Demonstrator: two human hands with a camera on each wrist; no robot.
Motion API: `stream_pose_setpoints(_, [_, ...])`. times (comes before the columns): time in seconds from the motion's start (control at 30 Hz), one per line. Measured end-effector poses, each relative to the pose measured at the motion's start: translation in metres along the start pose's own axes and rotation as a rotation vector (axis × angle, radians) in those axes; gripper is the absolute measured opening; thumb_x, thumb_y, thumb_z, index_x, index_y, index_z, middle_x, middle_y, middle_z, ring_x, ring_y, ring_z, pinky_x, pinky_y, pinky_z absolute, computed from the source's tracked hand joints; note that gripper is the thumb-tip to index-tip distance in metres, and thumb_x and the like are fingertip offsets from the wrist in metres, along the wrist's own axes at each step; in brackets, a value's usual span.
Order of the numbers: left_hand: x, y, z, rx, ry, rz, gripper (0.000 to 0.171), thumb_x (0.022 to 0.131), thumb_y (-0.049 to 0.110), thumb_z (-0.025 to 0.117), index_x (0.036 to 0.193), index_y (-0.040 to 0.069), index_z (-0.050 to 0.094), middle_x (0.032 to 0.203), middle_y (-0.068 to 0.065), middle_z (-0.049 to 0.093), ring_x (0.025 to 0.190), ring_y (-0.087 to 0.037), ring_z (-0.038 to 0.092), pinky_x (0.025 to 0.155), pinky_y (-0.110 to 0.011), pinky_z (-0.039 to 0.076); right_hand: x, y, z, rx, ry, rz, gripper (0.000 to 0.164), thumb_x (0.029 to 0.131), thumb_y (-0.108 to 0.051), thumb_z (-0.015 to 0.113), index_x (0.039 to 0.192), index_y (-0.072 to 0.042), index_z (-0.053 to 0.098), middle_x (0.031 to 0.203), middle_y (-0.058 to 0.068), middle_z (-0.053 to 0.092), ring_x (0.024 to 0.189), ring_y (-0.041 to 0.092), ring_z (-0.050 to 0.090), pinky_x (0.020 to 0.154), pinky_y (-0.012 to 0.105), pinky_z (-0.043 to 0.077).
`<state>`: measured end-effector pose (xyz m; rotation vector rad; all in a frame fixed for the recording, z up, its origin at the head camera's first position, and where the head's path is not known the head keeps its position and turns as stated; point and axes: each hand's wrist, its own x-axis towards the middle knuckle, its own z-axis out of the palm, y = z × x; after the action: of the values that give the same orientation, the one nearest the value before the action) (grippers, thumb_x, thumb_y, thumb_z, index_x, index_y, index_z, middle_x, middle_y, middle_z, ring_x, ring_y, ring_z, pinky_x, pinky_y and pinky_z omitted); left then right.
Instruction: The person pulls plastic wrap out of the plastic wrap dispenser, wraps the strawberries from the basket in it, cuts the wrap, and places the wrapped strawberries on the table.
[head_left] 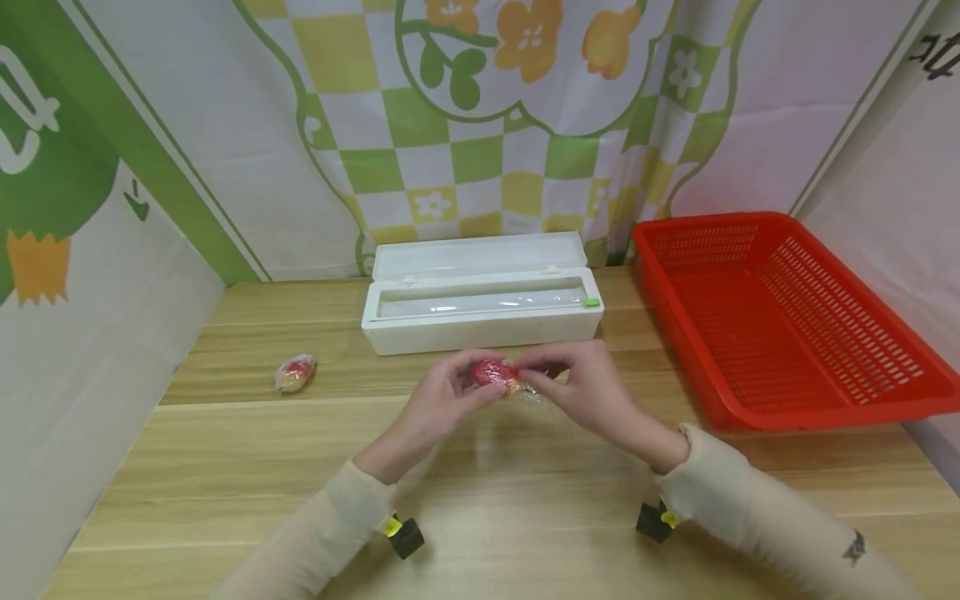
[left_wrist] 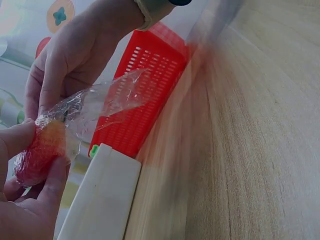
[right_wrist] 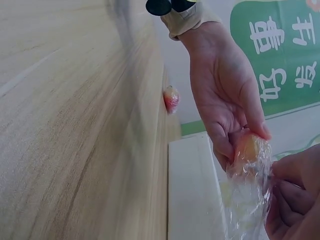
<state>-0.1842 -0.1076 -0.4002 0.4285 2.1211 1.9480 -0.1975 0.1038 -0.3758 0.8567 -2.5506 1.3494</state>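
Observation:
A red-and-yellow fruit (head_left: 489,372) wrapped in clear film is held above the table in front of the white box. My left hand (head_left: 438,400) grips it between thumb and fingers. My right hand (head_left: 592,387) pinches the cling film (left_wrist: 117,95) at the fruit's end, where a loose tail sticks out in the left wrist view. In the right wrist view the film (right_wrist: 247,200) hangs crumpled below the fruit. Another wrapped red-and-yellow fruit (head_left: 296,373) lies on the table to the left, apart from both hands.
Behind the hands stands a white cling film box (head_left: 480,333) with its lid raised and a roll inside. A green slider (head_left: 591,302) sits at its right end. To the right is a red plastic basket (head_left: 701,350). Printed cloth (head_left: 480,171) hangs behind the wooden table (head_left: 247,475).

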Motion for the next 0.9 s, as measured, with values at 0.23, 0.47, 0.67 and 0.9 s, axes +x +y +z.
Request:
stream_pose_setpoints(0.23, [0.001,-0.001,0.001,0.005,0.043,-0.024,0.041,0.084,0.023,0.073,0.118,0.007,0.057,0.116,-0.012,0.064,0.102,-0.02,0.063,0.085,-0.028,0.055,-0.005,-0.013,0.001,-0.171,0.005,-0.127,0.021,0.084,-0.012,0.071,0.104,-0.015,0.075,0.098,-0.005,0.074,0.084,0.001,0.065,0.074,0.021,0.056])
stream_pose_setpoints(0.47, [-0.001,-0.001,0.002,-0.034,0.055,-0.005,0.04,0.087,0.023,0.069,0.119,0.006,0.052,0.119,-0.012,0.061,0.106,-0.021,0.061,0.092,-0.036,0.054,-0.012,-0.024,0.006,-0.375,0.088,-0.36,0.027,0.086,-0.006,0.067,0.113,-0.01,0.07,0.101,0.002,0.074,0.085,0.01,0.07,0.071,0.024,0.057])
stream_pose_setpoints(0.67, [-0.002,-0.001,0.002,-0.147,0.041,0.048,0.036,0.092,0.016,0.061,0.121,0.0,0.046,0.121,-0.017,0.059,0.105,-0.02,0.061,0.094,-0.033,0.052,-0.013,-0.023,0.0,-0.321,0.082,-0.417,0.04,0.083,-0.001,0.068,0.122,-0.006,0.062,0.11,0.005,0.073,0.092,0.015,0.07,0.077,0.028,0.057])
stream_pose_setpoints(0.9, [-0.004,0.0,0.0,-0.187,0.024,0.083,0.037,0.094,0.021,0.06,0.121,0.001,0.046,0.127,-0.016,0.06,0.112,-0.019,0.06,0.096,-0.033,0.051,-0.014,-0.017,-0.023,-0.269,0.019,-0.271,0.043,0.083,-0.022,0.073,0.123,-0.01,0.061,0.115,0.003,0.07,0.106,0.015,0.064,0.092,0.036,0.053])
